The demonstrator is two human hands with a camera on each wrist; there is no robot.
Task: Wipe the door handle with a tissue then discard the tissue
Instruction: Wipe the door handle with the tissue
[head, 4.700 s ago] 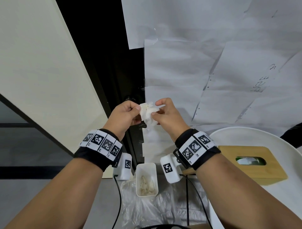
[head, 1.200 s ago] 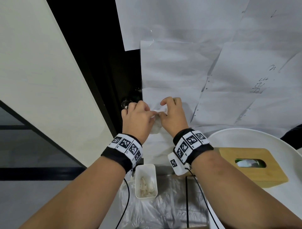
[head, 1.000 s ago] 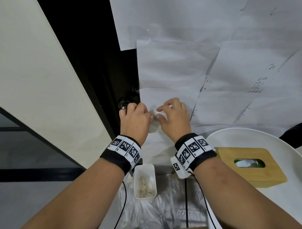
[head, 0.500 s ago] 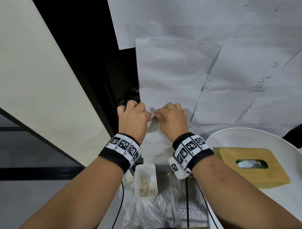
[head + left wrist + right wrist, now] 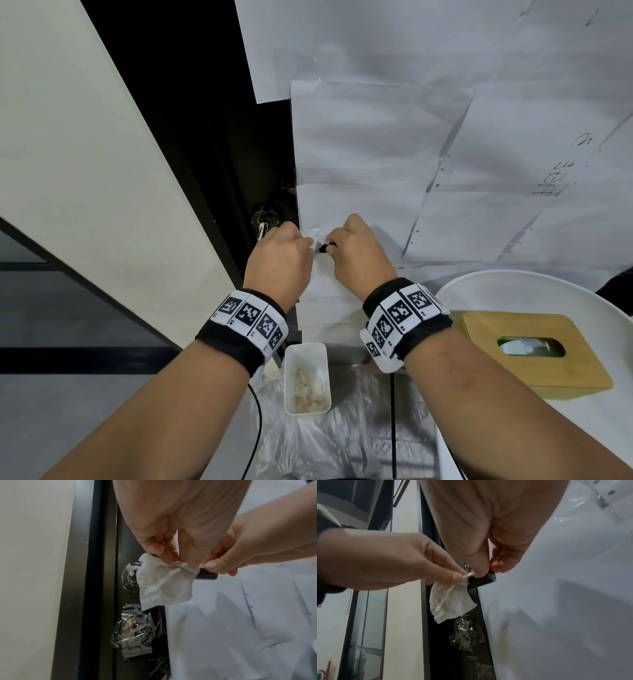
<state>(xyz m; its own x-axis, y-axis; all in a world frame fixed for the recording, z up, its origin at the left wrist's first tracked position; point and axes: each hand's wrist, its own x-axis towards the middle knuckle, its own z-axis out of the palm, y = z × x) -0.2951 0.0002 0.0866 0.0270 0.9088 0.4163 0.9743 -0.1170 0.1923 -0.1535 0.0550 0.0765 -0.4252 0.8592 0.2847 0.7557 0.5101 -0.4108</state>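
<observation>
Now draped over door handle (image 5: 205,575): tissue (image 5: 163,586), pinched by left hand (image 5: 279,260); right hand (image 5: 358,258) pinching handle tip. Wiping underway, discarding pending.

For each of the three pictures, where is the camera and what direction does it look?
Head: worn on the head, looks forward and down; both forearms, left hand, right hand.
Left wrist: looks along the left hand at the crumpled white tissue over the black lever door handle.
Right wrist: looks along the right hand gripping the handle's end.
Both wrist views share tissue, handle, both hands.
</observation>
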